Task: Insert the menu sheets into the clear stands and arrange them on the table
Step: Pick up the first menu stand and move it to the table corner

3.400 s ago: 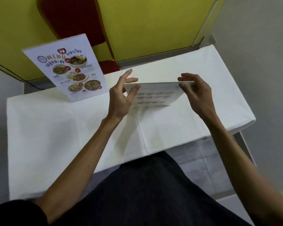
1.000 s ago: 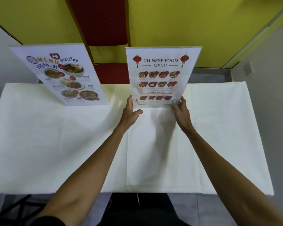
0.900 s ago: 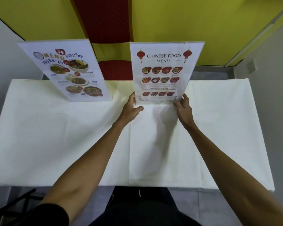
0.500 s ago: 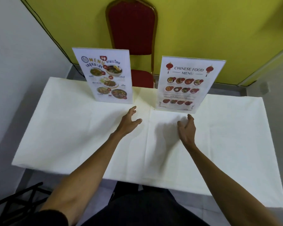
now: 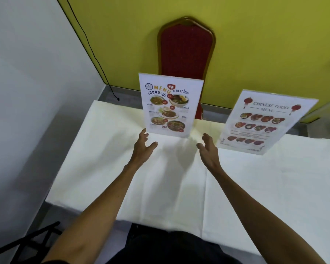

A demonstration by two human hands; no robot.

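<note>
I see the table (image 5: 274,187) under a white cloth, filling most of the view. Beyond the table's far edge stands a red chair (image 5: 186,52) against a yellow wall. On the table's far side the Chinese food menu stand (image 5: 265,121) sits upright toward the right, its sheet inside and leaning back slightly. The Thai menu stand (image 5: 171,105) sits upright to the left of it, directly in front of the chair, well apart from the other stand. My left hand (image 5: 143,147) and right hand (image 5: 208,149) hover over the table just before the Thai stand, fingers spread, holding nothing and touching neither stand.
</note>
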